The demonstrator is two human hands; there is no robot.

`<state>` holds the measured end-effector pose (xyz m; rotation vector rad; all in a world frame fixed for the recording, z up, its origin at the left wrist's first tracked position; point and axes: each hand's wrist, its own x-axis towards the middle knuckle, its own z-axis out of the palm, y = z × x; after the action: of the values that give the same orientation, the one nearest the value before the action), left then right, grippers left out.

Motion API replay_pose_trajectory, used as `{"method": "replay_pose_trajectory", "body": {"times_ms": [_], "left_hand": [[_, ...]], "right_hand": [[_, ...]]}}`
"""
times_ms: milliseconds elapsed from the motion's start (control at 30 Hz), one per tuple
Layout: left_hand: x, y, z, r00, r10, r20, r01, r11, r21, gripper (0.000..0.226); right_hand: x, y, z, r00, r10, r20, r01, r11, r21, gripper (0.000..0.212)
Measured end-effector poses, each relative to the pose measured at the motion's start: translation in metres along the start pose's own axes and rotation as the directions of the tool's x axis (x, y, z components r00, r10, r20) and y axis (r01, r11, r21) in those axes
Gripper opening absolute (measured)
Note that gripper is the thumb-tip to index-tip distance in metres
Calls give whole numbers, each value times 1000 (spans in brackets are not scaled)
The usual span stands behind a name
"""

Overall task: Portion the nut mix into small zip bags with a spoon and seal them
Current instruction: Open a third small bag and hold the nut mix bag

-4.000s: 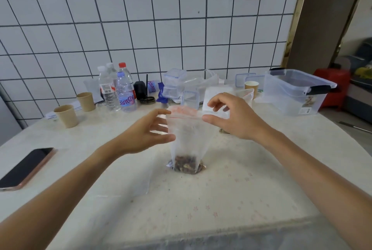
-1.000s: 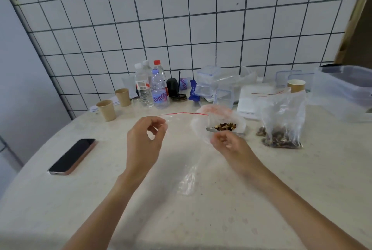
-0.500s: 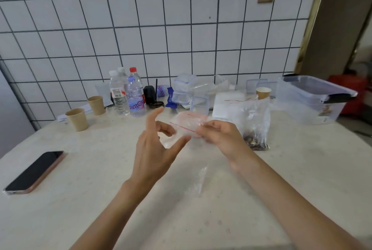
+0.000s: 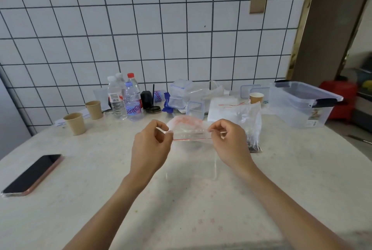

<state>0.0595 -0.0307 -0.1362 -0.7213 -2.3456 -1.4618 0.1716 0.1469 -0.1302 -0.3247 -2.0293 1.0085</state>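
**A:** What are the hands doing on my feed?

**B:** I see the left hand (image 4: 150, 147) pinching the left end of a small clear zip bag with a red seal line (image 4: 191, 136), thumb and forefinger closed on its top edge. The right hand (image 4: 229, 142) pinches the right end the same way. The bag is stretched between them, held above the pale speckled surface (image 4: 96, 193). Its lower body is so transparent that I can barely trace it; only a faint edge hangs down below the right hand. I cannot tell whether it holds anything.

**A:** And the nuts?

**B:** Just behind the right hand stands a second clear zip bag with dark nut mix at the bottom (image 4: 250, 122); the hand covers part of it. Directly beyond the held bag I make out a whitish, pink-tinged shape, too blurred for me to name.

**A:** Further out?

**B:** Far left lies a black smartphone with a pink rim (image 4: 32, 174). Toward the tiled wall stand two tan paper cups (image 4: 74, 122), clear plastic water bottles (image 4: 128, 98), and a jumble of clear lidded containers (image 4: 181, 92). A large clear storage bin (image 4: 302, 104) sits at the right, with another paper cup (image 4: 256, 97) beside it, partly hidden.
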Motion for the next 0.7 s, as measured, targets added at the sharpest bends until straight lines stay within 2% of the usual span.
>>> {"method": "replay_pose_trajectory", "body": {"times_ms": [67, 133, 200, 233, 333, 433, 500, 533, 600, 700], "left_hand": [[1, 2, -4, 1000, 1, 4, -1, 999, 37, 18], [4, 9, -8, 996, -74, 44, 76, 995, -62, 18], [5, 17, -10, 976, -175, 127, 201, 951, -236, 17], [4, 19, -10, 960, -217, 175, 263, 911, -318, 15], [2, 22, -10, 894, -294, 339, 440, 723, -533, 12], [0, 21, -6, 802, -298, 518, 597, 403, -694, 15], [-3, 21, 0, 755, -268, 598, 652, 224, -724, 15], [-4, 21, 2, 739, -250, 625, 670, 174, -722, 12], [-5, 20, 6, 724, -237, 648, 686, 150, -712, 11], [-5, 17, 10, 711, -272, 648, 702, 230, -674, 12]], "right_hand": [[0, 4, -7, 998, 17, -64, -21, 998, -59, 9], [2, 5, -14, 989, 121, -87, -125, 991, -41, 8], [3, 2, -19, 956, 295, -6, -292, 948, 127, 12], [3, 0, -20, 924, 377, 64, -381, 890, 251, 12], [0, -4, -23, 813, 517, 269, -567, 598, 566, 9], [-3, -1, -24, 734, 533, 421, -619, 271, 737, 12], [-5, 2, -22, 726, 491, 481, -605, 123, 787, 22], [-6, 4, -21, 735, 471, 489, -590, 88, 802, 24], [-5, 8, -16, 743, 467, 480, -572, 72, 817, 25], [-5, 9, -11, 759, 426, 492, -598, 159, 785, 28]]}}
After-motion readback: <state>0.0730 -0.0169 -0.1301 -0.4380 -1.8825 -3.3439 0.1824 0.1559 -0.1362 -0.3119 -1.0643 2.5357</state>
